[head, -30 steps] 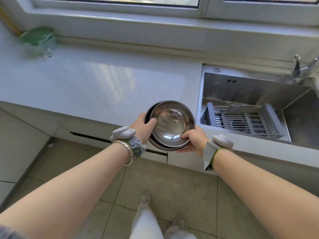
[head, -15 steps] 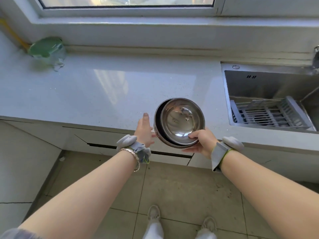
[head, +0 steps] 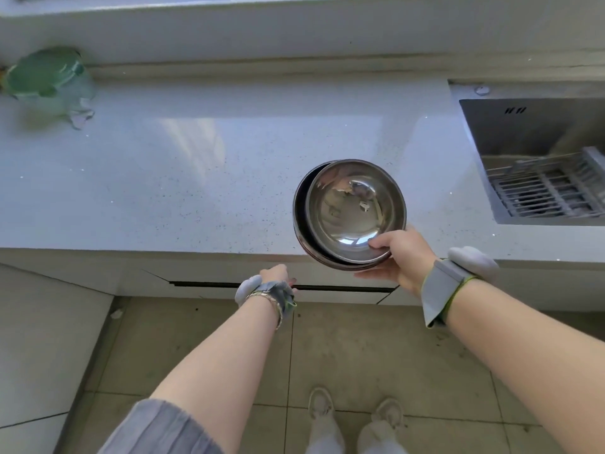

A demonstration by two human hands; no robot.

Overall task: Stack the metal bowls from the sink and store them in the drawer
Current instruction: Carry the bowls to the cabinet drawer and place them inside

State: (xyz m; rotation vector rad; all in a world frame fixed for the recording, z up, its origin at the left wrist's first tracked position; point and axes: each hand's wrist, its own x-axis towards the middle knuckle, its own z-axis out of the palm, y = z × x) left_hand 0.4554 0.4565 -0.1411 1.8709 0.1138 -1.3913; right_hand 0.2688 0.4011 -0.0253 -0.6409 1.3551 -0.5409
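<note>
Two or more nested metal bowls (head: 350, 211) are held tilted above the front edge of the countertop (head: 163, 175). My right hand (head: 402, 257) grips the stack at its lower right rim, thumb inside the top bowl. My left hand (head: 276, 275) is down at the cabinet front, at the dark handle slot of the drawer (head: 209, 284). Its fingers are hidden behind the wrist and the counter edge, so I cannot see whether they hold the slot. The drawer looks shut.
A steel sink (head: 523, 126) lies at the right with a grey draining rack (head: 550, 191) in it. A green-lidded glass container (head: 42, 73) stands at the back left of the counter. Below are tiled floor and my shoes (head: 353, 411).
My left hand let go of the bowls and dropped to the drawer slot. My right hand alone now holds the stack. The view shifted left, away from the sink.
</note>
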